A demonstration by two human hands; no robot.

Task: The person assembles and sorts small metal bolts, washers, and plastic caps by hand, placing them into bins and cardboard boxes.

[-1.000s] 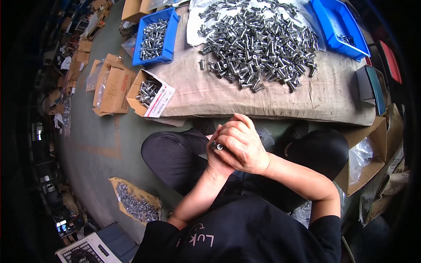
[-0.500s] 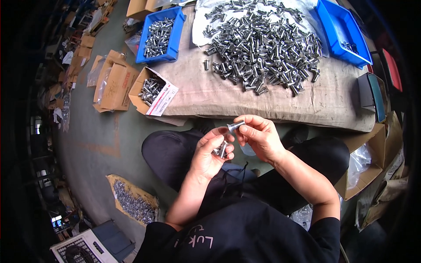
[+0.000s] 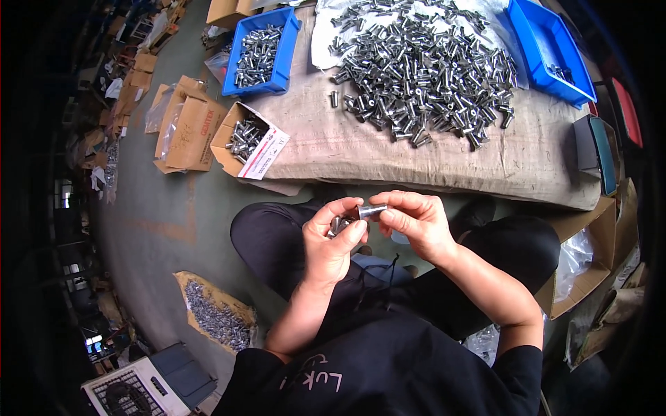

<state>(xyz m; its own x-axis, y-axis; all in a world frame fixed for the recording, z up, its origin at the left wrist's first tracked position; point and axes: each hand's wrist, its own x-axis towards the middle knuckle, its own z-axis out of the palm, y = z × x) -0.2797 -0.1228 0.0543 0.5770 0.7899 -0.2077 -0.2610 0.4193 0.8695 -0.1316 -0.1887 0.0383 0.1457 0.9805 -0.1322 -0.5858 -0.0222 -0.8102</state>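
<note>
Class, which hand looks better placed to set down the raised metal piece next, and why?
Probably the right hand: its fingers visibly grip just the raised metal piece, by its narrow end; the left hand also cradles other metal pieces.

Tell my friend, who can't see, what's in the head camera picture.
A person's left hand and right hand hold a shiny metal fastener between them, with more metal pieces in the left. Beyond, a big pile of fasteners lies on a cloth-covered table, between two blue bins.
</note>
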